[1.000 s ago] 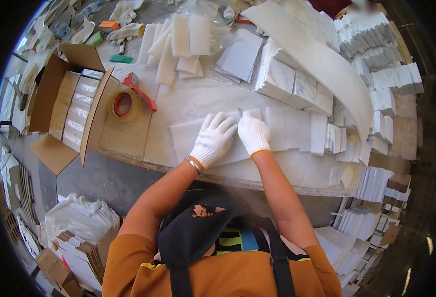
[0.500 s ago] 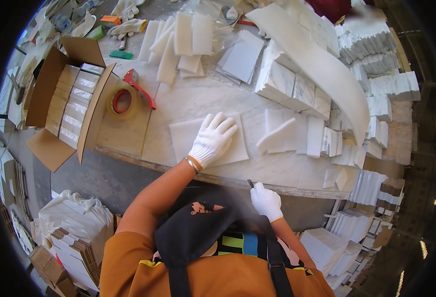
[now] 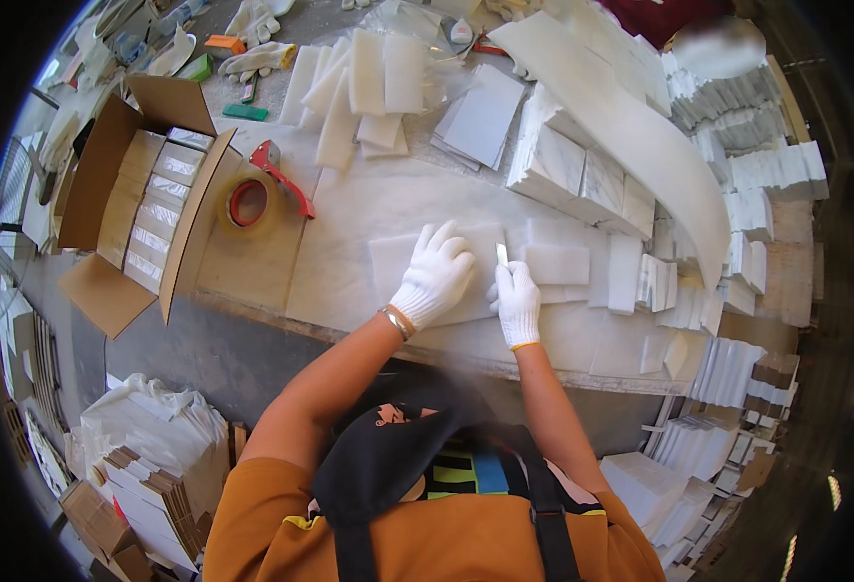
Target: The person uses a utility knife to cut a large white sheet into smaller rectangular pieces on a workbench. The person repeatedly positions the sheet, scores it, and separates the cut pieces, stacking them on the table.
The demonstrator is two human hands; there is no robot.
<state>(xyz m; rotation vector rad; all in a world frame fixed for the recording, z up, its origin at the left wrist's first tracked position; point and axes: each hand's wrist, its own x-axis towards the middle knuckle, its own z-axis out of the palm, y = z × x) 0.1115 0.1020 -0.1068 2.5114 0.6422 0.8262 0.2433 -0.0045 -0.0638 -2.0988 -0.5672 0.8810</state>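
Note:
A white foam sheet (image 3: pixel 388 264) lies flat on the marble-topped bench. My left hand (image 3: pixel 434 279), in a white knitted glove, rests on it with fingers stretched out and slightly bent. Beside it, at the sheet's right edge, my right hand (image 3: pixel 517 303), gloved too, is closed around a small knife (image 3: pixel 502 254). Its pale, flat blade points away from me; the handle is mostly hidden in my fingers. Smaller white foam pieces (image 3: pixel 558 264) lie just right of my right hand.
An open cardboard box (image 3: pixel 186 233) of wrapped packs stands at left, beside a red tape dispenser (image 3: pixel 286 179). Foam strips (image 3: pixel 367 73) and white sheets (image 3: pixel 483 116) lie farther back. Marble tile stacks (image 3: pixel 548 155) and a long curved foam strip (image 3: pixel 631 126) fill the right.
My right hand has come up from the bench's front edge to the foam sheet with the knife. My left hand and the sheet sit slightly farther right; the foam piece beside them now lies flatter.

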